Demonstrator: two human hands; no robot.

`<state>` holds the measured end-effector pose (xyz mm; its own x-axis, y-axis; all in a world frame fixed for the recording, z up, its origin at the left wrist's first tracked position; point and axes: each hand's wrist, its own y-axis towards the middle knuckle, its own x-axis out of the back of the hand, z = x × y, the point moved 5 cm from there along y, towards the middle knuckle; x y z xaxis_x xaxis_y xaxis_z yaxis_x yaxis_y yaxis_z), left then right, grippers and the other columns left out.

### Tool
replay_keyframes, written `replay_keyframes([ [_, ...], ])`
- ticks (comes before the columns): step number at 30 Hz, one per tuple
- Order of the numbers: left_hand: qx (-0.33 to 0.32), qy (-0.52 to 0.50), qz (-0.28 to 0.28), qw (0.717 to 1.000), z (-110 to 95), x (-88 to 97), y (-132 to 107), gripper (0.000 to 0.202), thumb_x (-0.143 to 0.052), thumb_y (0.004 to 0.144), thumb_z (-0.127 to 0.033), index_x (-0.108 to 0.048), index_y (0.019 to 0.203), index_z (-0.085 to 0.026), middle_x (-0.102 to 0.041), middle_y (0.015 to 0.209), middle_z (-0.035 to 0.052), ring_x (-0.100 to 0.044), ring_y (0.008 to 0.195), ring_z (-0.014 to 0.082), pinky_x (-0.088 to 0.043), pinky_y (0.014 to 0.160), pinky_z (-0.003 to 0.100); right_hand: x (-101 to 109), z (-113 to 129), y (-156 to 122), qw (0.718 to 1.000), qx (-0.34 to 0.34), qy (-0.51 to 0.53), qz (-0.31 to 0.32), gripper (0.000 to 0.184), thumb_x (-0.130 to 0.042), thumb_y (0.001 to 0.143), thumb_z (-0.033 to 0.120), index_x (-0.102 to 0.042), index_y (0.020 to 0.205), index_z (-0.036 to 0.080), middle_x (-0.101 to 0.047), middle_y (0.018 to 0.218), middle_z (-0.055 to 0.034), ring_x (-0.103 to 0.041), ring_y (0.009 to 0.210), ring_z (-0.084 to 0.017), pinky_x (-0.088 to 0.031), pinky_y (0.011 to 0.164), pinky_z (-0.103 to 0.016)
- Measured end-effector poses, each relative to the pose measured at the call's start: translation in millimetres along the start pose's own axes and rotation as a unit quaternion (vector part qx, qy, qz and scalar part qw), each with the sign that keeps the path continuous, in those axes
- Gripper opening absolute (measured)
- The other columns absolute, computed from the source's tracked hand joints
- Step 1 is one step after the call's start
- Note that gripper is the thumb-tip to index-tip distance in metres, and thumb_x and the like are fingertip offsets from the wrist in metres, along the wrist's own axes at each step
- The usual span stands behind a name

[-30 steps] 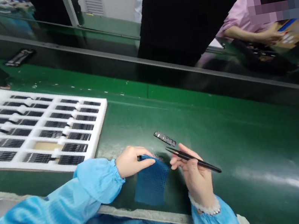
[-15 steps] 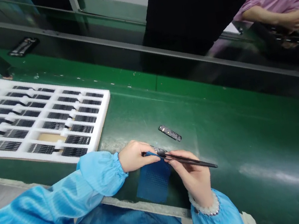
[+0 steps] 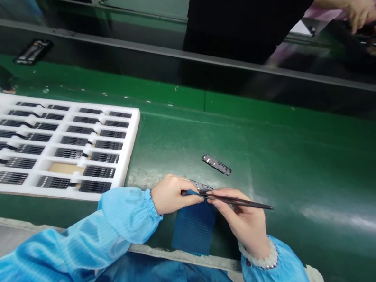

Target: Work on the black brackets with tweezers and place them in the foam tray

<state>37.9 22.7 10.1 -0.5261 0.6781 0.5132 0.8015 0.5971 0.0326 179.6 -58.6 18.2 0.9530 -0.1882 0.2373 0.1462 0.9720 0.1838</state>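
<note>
From where I stand, one person in blue sleeves is working at a green counter (image 3: 303, 165) with both hands close together near its front edge. The left hand (image 3: 173, 194) has a narrow grip, thumb and fingers pinching the upper edge of a blue sheet (image 3: 192, 229), which slopes down toward the edge of the counter. The right hand (image 3: 246, 218) has its grip closed around a pair of black tweezers (image 3: 243, 201); their points lie at the top of the sheet, beside the left thumb. Whether the points touch the sheet cannot be told. A small grey-and-black part (image 3: 201, 186) shows just beyond the fingertips, partly hidden by them. A second part, a narrow black strip (image 3: 216, 165), lies flat on the counter just past the hands. A beaded bracelet (image 3: 262, 261) circles the right wrist. To the left lies a white tray (image 3: 127, 146) with dark pieces in its compartments; one compartment near its front shows a tan base. Beyond the tray is a black device (image 3: 32, 51). A co-worker's hand (image 3: 361, 11) is visible at the far right.
</note>
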Motion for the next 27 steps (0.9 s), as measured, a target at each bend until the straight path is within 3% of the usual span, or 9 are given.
replay_keyframes([
  [5,0.002,-0.002,0.001,1.0,2.3,-0.8,0.1,0.013,-0.066,0.081,-0.025,-0.073,0.082,-0.014,-0.072,0.078,0.0023,-0.067,0.071,0.012,-0.045,0.065,0.016,-0.3,0.9,-0.8,1.0,-0.007,0.006,-0.004,0.017,-0.066,0.08,0.017,-0.069,0.094,0.025,-0.074,0.088,-0.002,-0.071,0.077,-0.015,-0.058,0.072,-0.027],
  [9,-0.009,0.024,-0.011,1.0,2.4,-0.5,-1.2,0.014,-0.065,0.082,-0.027,-0.072,0.079,-0.015,-0.07,0.072,0.0009,-0.064,0.065,0.0106,-0.044,0.061,0.017,7.7,-3.4,-1.4,0.997,-0.059,0.022,-0.055,0.011,-0.068,0.078,0.023,-0.07,0.089,0.021,-0.074,0.081,-0.0036,-0.071,0.069,-0.016,-0.059,0.067,-0.029],
  [13,-0.09,0.073,-0.041,0.992,-7.7,1.4,-3.9,0.017,-0.062,0.085,-0.03,-0.071,0.077,-0.017,-0.069,0.075,0.0013,-0.06,0.073,0.0125,-0.044,0.072,0.021,22.8,-18.2,-2.6,0.98,-0.15,0.012,-0.128,0.017,-0.07,0.075,0.031,-0.07,0.086,0.018,-0.073,0.067,-0.003,-0.07,0.06,-0.016,-0.058,0.06,-0.027],
  [17,-0.147,0.133,-0.045,0.979,-15.7,-0.5,-7.0,0.017,-0.058,0.087,-0.029,-0.07,0.079,-0.019,-0.071,0.095,-0.0003,-0.059,0.087,0.0157,-0.041,0.074,0.025,25.2,-30.9,-3.1,0.967,-0.219,0.022,-0.128,0.026,-0.072,0.072,0.037,-0.07,0.085,0.016,-0.072,0.064,-0.0042,-0.069,0.059,-0.016,-0.057,0.058,-0.028],
  [27,-0.103,0.152,-0.025,0.983,-10.3,-4.6,-8.1,0.019,-0.055,0.089,-0.03,-0.07,0.082,-0.02,-0.071,0.102,-0.004,-0.06,0.092,0.0151,-0.041,0.075,0.027,20.5,-34.8,-3.6,0.957,-0.256,0.03,-0.13,0.029,-0.074,0.067,0.04,-0.07,0.082,0.015,-0.072,0.066,-0.0047,-0.07,0.062,-0.018,-0.058,0.061,-0.03],
])
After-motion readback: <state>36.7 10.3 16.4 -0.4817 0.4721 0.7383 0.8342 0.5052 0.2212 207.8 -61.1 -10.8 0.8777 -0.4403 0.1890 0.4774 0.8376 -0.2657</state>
